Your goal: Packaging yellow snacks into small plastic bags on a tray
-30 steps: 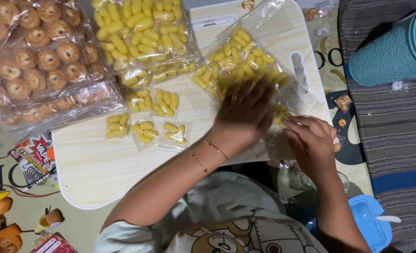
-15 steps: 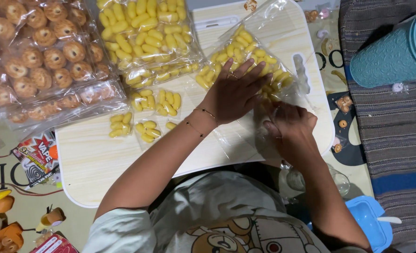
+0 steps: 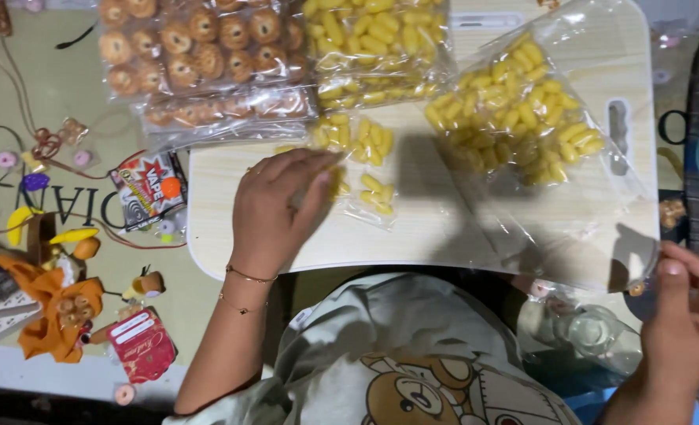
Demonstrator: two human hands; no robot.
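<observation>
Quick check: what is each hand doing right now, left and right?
Left hand: fingers loosely curled over the small packets of yellow snacks on the tray table; grip cannot be told.
Right hand: at the large clear bag corner; grip cannot be told.

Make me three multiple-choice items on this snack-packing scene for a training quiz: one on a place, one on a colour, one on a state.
1. Where is the left hand?
A. over the small packets
B. on the cookie bags
C. off the board

2. What colour are the snacks in the big open bag?
A. brown
B. yellow
C. green

3. How is the right hand?
A. flat on the board
B. inside the bag
C. past the board's right corner

Answers: 1 A, its fingers cover one small packet; 2 B, the pieces show yellow through clear plastic; 3 C, it sits beyond the board's edge.
</observation>
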